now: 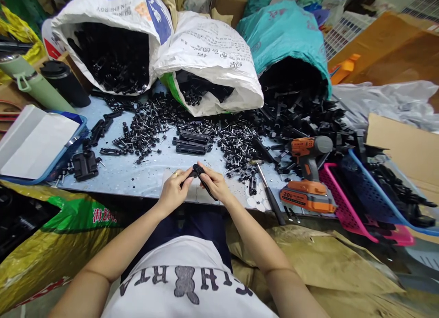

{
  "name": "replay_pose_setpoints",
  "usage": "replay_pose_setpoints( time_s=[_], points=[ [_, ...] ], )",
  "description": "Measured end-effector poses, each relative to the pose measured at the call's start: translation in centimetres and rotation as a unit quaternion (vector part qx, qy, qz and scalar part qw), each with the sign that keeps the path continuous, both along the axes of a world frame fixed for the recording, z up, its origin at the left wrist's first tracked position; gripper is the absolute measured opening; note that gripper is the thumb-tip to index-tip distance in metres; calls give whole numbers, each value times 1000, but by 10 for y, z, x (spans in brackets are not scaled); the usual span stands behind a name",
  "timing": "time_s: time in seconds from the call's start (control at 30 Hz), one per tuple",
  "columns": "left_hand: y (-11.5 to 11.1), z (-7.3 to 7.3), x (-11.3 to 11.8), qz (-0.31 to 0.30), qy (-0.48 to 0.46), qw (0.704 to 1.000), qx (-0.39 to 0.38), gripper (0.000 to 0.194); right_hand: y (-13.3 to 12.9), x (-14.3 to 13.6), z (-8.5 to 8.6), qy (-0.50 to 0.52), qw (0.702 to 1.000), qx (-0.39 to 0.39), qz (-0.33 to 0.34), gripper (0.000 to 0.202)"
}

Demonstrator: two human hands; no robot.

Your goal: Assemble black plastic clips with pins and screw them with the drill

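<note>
Both hands meet over the front edge of the blue table (144,169). My right hand (215,183) is closed round a long black plastic part (207,186), which slants down toward my body. My left hand (175,187) pinches a smaller black plastic piece (190,173) against the upper end of that part. Fingers cover much of both pieces, so how they join cannot be seen. Just beyond the hands lie several long black parts (192,142) side by side. Around them are heaps of small black pieces with metal pins (147,126).
Open sacks, white (209,43) and teal (284,29), stand along the back with black parts inside. At right are a hammer (269,190), an orange cordless drill (308,171), and pink (343,203) and blue (373,190) baskets. A blue tray (80,126) and bottles (43,84) stand left.
</note>
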State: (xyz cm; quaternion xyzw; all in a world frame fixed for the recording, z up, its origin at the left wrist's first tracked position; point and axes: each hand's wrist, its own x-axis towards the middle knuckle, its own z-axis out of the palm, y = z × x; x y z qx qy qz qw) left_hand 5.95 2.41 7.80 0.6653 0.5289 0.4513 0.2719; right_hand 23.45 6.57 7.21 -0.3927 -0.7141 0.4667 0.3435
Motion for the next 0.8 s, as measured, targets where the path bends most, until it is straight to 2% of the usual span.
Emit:
replay_pose_setpoints(
  time_s=[0.1,0.27,0.43,0.53,0.63,0.7,0.73,0.8],
  points=[
    [-2,2,12,28,-7,999,22,33,-5,-3,1,-6,998,54,-25,47],
    [-3,2,34,151,-65,981,101,35,-18,-21,2,24,991,104,-84,48],
    [3,3,36,126,-37,984,123,37,-25,-36,-3,-6,979,145,-146,50],
    [8,-7,37,151,-31,982,110,39,-22,-40,-12,-33,978,143,-151,51],
    [7,-24,36,167,-41,985,0,42,3,-27,-14,-137,974,159,-84,48],
    [4,-34,32,159,-8,984,-83,49,38,-1,-8,-224,954,181,-79,46],
    [3,-36,29,153,30,983,-101,54,60,17,-3,-259,940,194,-105,45],
    [3,-36,23,126,132,980,-76,54,110,58,9,-317,904,210,-198,43]
  ],
)
